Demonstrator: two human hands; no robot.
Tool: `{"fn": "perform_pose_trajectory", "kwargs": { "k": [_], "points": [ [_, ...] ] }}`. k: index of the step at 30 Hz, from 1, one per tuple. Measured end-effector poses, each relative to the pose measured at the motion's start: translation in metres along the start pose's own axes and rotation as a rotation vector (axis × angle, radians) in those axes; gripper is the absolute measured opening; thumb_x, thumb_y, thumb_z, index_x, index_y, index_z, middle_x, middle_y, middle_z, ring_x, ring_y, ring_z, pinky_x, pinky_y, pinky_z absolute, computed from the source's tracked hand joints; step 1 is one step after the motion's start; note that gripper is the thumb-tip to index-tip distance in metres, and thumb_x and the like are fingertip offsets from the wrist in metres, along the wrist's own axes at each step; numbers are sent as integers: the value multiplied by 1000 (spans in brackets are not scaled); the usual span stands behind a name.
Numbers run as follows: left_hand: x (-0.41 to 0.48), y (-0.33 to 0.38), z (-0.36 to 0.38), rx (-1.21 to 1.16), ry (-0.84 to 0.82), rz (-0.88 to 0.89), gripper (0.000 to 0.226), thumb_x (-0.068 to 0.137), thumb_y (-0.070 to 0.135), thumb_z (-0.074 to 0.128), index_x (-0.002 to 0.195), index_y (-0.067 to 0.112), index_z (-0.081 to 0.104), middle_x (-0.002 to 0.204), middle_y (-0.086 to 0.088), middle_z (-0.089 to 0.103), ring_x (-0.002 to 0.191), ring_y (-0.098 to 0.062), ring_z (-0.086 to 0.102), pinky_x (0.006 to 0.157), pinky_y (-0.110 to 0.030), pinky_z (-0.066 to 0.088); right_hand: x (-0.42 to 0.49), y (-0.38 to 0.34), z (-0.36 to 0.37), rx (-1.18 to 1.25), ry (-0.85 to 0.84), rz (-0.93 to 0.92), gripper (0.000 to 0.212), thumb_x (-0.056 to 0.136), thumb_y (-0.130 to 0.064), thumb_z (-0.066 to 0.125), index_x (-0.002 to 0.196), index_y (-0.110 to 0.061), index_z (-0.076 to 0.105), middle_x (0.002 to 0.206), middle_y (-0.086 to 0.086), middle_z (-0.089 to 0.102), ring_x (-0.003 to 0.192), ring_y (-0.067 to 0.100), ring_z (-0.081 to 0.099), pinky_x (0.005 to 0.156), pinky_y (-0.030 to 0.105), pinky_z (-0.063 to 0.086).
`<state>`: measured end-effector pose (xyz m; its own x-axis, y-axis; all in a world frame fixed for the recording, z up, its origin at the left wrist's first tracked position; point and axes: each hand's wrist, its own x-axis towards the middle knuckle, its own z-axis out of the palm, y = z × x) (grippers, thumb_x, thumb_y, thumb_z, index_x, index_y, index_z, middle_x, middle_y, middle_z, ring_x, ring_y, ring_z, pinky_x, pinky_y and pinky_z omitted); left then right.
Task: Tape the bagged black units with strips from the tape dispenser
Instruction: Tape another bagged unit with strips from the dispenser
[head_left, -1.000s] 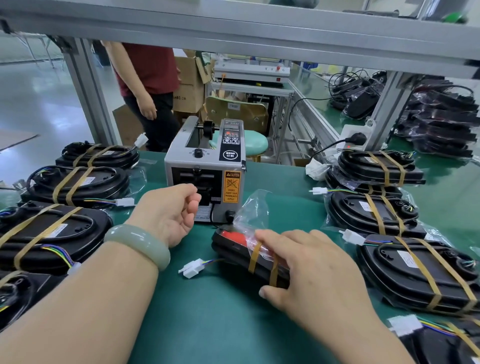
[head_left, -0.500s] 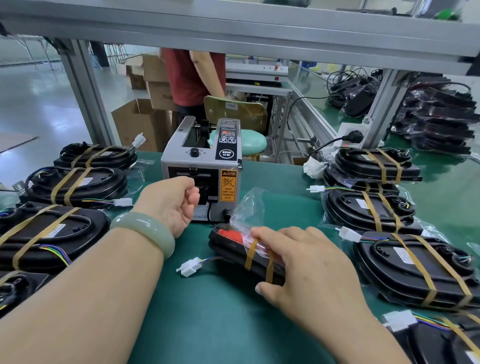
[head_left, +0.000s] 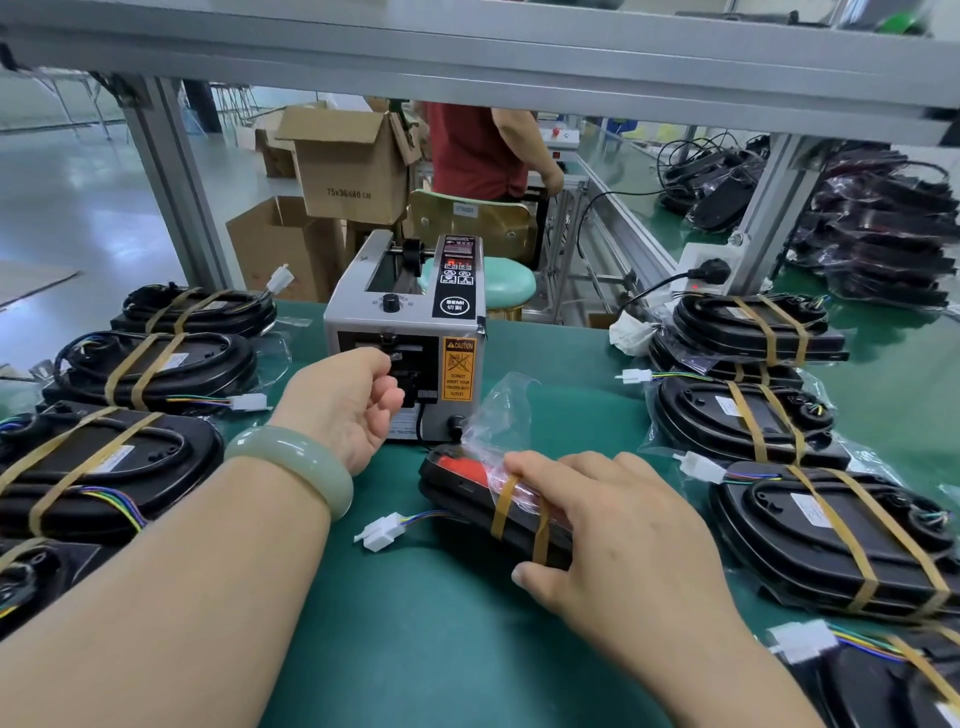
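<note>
Lining the left edge of the frame, a column of taped black units (head_left: 156, 364) lies on the green mat (head_left: 441, 649), each bound by two tan strips, with coloured wires and white plugs sticking out. Just right of them, the left hand (head_left: 343, 405), with a pale green bracelet (head_left: 296, 462) on its wrist, reaches in from the lower left to the outlet on the front of the tape dispenser (head_left: 457, 322). Its fingers are curled and the thumb is drawn in toward them right at the slot; whether a strip is pinched there cannot be told. The dispenser stands upright at the centre of the frame, its orange caution label facing the camera.

Directly below it, the bagged black unit (head_left: 457, 488) lies on the mat, with its red part showing through the clear plastic and the loose bag end sticking up beside the dispenser. Two tan tape strips (head_left: 506, 506) already cross it, and a white connector (head_left: 382, 531) on coloured wires trails from its left end. The right hand (head_left: 613, 519) grips this unit from above, with the fingers curved over the top and the thumb against the near side.

Farther right, more taped units (head_left: 831, 540) fill the mat. In the upper centre, beyond the bench, are cardboard boxes (head_left: 353, 166), a green stool (head_left: 509, 283) and a person in a red shirt (head_left: 472, 150).
</note>
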<state>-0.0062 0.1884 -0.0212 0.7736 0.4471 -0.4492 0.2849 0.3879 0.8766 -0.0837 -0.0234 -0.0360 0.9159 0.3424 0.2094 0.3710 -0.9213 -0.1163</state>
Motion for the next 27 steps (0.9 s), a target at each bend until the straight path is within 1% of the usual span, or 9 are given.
{"fn": "perform_pose_trajectory", "kwargs": {
  "k": [3,7,9,12,17,21,23,25,27],
  "points": [
    [0,-1,-1,-4,-8,14,16,92,20,55,77,17,52,60,5,50,30,-1,47,34,-7,33,1,0,-1,3,-17,-7,79,57,-56,75,126,-52,38,101,-20,60,82,11,38,69,25,42],
    [-1,0,-1,-17,-23,23,12,89,20,54,77,19,54,58,6,50,31,-2,47,35,-8,33,1,-1,-2,19,-36,-4,79,60,-57,73,129,-53,34,106,-20,58,86,11,39,72,26,42],
    [0,0,-2,-22,-16,36,11,88,21,56,78,18,55,59,5,51,32,-2,47,35,-8,33,1,0,-2,17,-42,-9,81,61,-58,72,130,-53,30,107,-21,56,85,10,35,73,25,41],
    [2,-1,-3,-14,6,52,18,91,20,59,74,16,53,59,4,51,30,-1,46,34,-8,32,1,0,-1,9,-48,-13,83,64,-60,69,132,-52,24,110,-22,54,86,9,32,74,24,39],
    [3,-3,-10,17,2,62,22,92,17,58,71,15,51,58,4,49,29,0,44,32,-8,31,2,0,-2,19,-49,-7,82,62,-60,70,131,-54,25,109,-22,55,86,9,33,74,24,39],
    [-11,-8,-24,54,-52,97,20,91,21,61,73,16,53,46,7,53,34,-1,47,34,-11,34,1,-1,-1,14,-31,-18,83,59,-58,72,129,-51,27,105,-22,57,87,10,40,73,24,42],
    [-26,-12,-31,100,-120,137,16,91,21,61,77,17,56,49,7,58,41,-4,52,40,-16,40,0,-1,-1,8,-12,-8,80,53,-56,77,124,-50,40,97,-21,60,81,11,42,66,24,42],
    [-41,-19,-37,172,-186,194,14,88,23,64,76,17,63,64,4,66,54,-7,60,53,-23,45,0,-1,0,11,31,8,78,44,-54,81,116,-47,50,88,-21,62,73,11,41,58,23,40],
    [-54,-28,-44,270,-224,260,15,75,29,74,69,16,70,77,3,69,73,-11,63,67,-28,47,0,-1,1,8,42,7,78,43,-53,82,114,-47,50,86,-21,62,72,11,37,57,22,38]
  ]
}}
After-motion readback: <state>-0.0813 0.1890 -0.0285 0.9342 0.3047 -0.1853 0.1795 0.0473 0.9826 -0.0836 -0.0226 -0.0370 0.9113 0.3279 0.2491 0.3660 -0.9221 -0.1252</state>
